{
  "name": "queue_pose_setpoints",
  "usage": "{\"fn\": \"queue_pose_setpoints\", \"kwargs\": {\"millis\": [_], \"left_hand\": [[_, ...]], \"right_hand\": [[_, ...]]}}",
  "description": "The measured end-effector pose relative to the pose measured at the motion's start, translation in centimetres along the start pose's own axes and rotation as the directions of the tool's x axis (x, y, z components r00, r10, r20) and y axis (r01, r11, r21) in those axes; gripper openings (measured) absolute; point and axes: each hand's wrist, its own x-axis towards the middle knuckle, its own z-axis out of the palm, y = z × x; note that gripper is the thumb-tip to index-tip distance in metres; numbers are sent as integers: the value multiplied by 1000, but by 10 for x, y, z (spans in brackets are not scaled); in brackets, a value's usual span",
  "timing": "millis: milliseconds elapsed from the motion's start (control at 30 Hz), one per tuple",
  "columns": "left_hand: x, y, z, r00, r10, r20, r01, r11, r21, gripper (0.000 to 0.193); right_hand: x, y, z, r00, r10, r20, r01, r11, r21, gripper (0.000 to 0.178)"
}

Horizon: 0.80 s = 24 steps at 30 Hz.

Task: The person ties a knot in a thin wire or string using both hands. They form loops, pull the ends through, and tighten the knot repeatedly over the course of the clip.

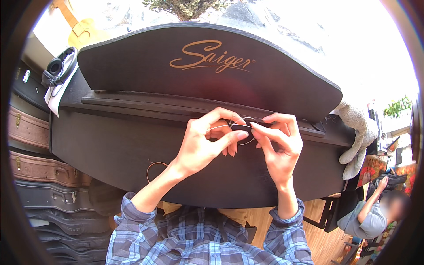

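Both hands meet over a glossy-dark, black-topped cabinet (110, 141), in front of its upright panel (141, 62). Between them is a thin, pale instrument string (242, 125) bent into a small loop. My left hand (198, 141) pinches it with thumb and fingers, a length crossing over the fingers. On the other side, my right hand (282, 143) grips the loop between thumb and fingertips. A second, copper-coloured string (155, 164) lies curled beside my left forearm, partly hidden by it.
Headphones (57, 68) rest at the far left. Brown and black instrument cases (44, 168) are stacked on the left, and a pale guitar (84, 33) stands behind. A grey plush toy (355, 126) hangs over the right end. Another person (364, 216) sits at the lower right.
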Motion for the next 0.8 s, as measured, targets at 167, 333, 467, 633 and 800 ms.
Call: {"fn": "queue_pose_setpoints", "kwargs": {"millis": [167, 333, 467, 633, 800], "left_hand": [[-1, -1, 3, 999, 24, -37, -22, 998, 58, 17], [-1, 0, 1, 996, 10, -94, -3, 998, 68, 19], [0, 0, 2, 994, 59, -97, -53, 996, 67, 14], [-2, 5, -1, 996, -4, -90, 13, 995, 101, 17], [-2, 8, 0, 997, -6, -78, 11, 998, 68, 15]], "right_hand": [[2, 0, 5, 994, -93, 56, 99, 990, -99, 31], [5, 1, -1, 989, -133, 66, 142, 978, -150, 28], [1, 0, -2, 972, 216, 88, -233, 917, 324, 34], [1, 1, -1, 964, 209, 166, -259, 882, 394, 35], [1, 1, -3, 955, 221, 198, -283, 882, 377, 37]]}}
